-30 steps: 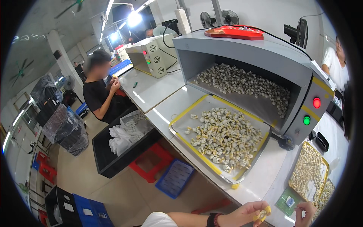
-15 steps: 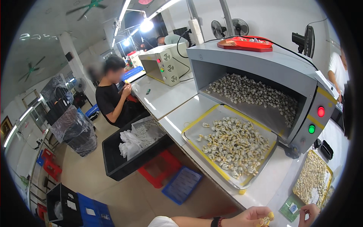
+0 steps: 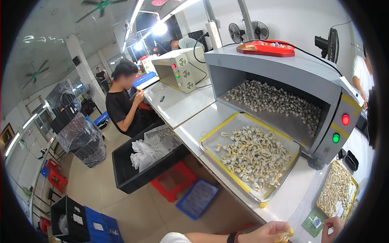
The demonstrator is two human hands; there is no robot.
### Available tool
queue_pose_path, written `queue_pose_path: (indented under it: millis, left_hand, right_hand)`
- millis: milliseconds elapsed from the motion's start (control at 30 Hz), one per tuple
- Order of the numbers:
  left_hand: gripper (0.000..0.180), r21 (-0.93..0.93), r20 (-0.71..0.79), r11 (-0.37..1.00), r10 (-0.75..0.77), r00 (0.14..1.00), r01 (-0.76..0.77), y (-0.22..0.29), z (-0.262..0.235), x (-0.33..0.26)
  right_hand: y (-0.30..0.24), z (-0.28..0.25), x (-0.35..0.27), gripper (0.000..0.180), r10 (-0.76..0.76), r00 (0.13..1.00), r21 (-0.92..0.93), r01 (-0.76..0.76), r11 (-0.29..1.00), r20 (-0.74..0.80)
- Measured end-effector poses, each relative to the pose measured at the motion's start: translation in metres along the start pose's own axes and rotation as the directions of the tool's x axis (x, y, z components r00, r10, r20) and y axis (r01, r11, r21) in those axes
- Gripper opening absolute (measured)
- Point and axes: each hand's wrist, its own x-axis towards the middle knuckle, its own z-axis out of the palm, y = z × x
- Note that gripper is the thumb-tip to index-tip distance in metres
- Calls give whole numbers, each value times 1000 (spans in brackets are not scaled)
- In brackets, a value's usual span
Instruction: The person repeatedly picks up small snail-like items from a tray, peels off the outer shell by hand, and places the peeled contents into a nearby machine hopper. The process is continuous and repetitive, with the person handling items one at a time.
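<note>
At the bottom edge, my left hand (image 3: 267, 232) pinches a small white-and-yellow piece (image 3: 287, 235) between thumb and fingers. My right hand (image 3: 333, 228) is to its right, partly cut off by the lower rim. Its fingers are curled, and anything in them is hidden. Just beyond the right hand lies a green square mat (image 3: 313, 223) with a small white-and-blue item on it. Past that is a yellow-edged tray (image 3: 334, 187) full of small pale yellow pieces. A larger yellow-taped tray (image 3: 211, 142) holds a heap of white-and-yellow pieces.
A grey box-shaped machine (image 3: 279, 60) with red and green lights holds many greyish pieces. On it sits a red tray (image 3: 263, 50). A black bin (image 3: 121, 172), red stool (image 3: 172, 180) and blue crate (image 3: 197, 199) stand left of the bench. Another person (image 3: 123, 101) sits beyond.
The view has shifted slightly, so the bench and machine appear a little farther right. My left hand stays pinched on the small piece; both hands have barely moved.
</note>
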Motion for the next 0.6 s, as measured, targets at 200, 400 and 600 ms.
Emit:
queue_pose_path:
  millis: [200,400,600]
  left_hand:
    - [27,-80,29,997,8,1000,-5,1,2,-2]
    - [27,-83,56,997,-6,998,10,3,2,-3]
    - [25,-31,29,999,-19,999,20,7,5,-7]
  right_hand:
    - [-1,-1,0,9,-15,1000,-62,15,998,-4]
    - [-2,0,0,9,-16,1000,-33,15,999,-8]
    - [-4,-1,1,11,-22,999,-49,23,999,29]
